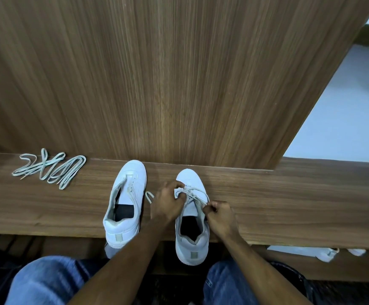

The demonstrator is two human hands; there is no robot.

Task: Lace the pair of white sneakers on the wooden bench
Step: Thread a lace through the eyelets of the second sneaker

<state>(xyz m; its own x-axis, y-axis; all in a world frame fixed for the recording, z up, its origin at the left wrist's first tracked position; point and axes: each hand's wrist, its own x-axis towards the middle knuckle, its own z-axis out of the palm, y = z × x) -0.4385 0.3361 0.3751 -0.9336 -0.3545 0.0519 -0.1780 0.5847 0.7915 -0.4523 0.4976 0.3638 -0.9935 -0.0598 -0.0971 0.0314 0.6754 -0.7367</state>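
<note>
Two white sneakers stand on the wooden bench [289,201], toes toward the back panel, heels over the front edge. The left sneaker [125,203] has empty eyelets. The right sneaker [191,234] carries a pale lace [192,191] crossing its lower eyelets. My left hand [168,202] grips the lace at the sneaker's left side near the toe. My right hand [219,215] pinches the lace at the right eyelet row. A lace end [149,195] loops out between the two sneakers. A second loose lace [49,169] lies bunched on the bench at far left.
A tall wooden panel [168,73] rises directly behind the bench. My knees in blue jeans [47,280] are below the front edge. Another pair of white shoes [326,253] sits under the bench at right. Pale floor [344,111] shows at right.
</note>
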